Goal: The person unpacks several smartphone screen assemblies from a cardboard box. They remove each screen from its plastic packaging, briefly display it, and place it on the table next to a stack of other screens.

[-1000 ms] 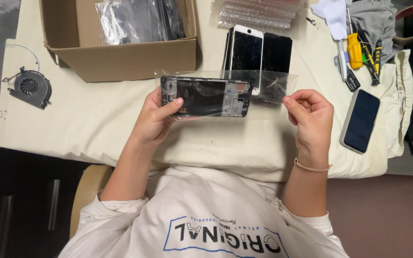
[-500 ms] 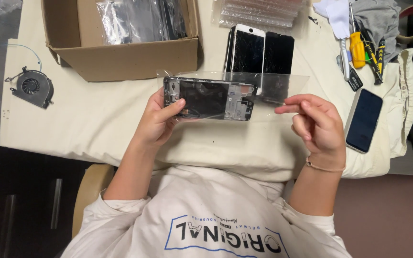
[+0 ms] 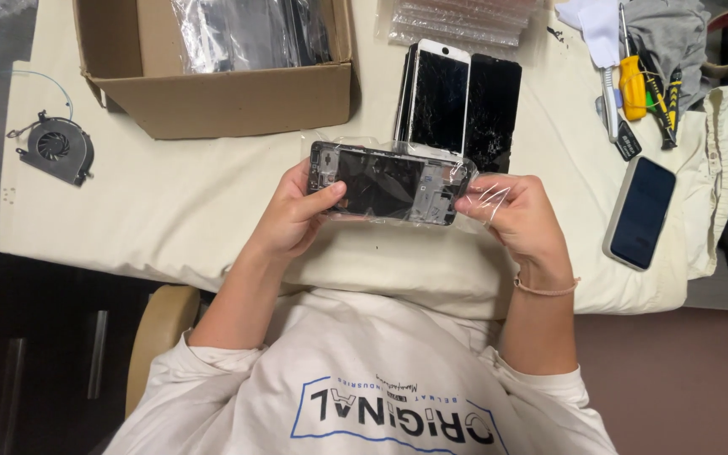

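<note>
Holding a phone screen part in the middle of the frame, the two hands are both clamped on it. The left hand grips its left end, with the thumb lying on the dark glass. The right hand pinches the right end through a clear plastic wrap that covers the part. The part is lifted just above the counter.

The counter is covered with a pale cream cloth that hangs over the near edge. Left of the counter the room is dark, with a dark cabinet at the lower left. A brown floor shows at the lower right.

At the top of the frame sits an open brown cardboard box with shiny plastic bags inside it. To the right of the box, at the top middle, lies a stack of clear bubble bags. Just under them lie two phone screens side by side, one with a white frame and one black and cracked.

At the upper left lies a small round black fan with thin wires. At the upper right are a yellow screwdriver and other small tools beside a grey cloth. Below them, at the right, lies a phone with a dark screen.
</note>
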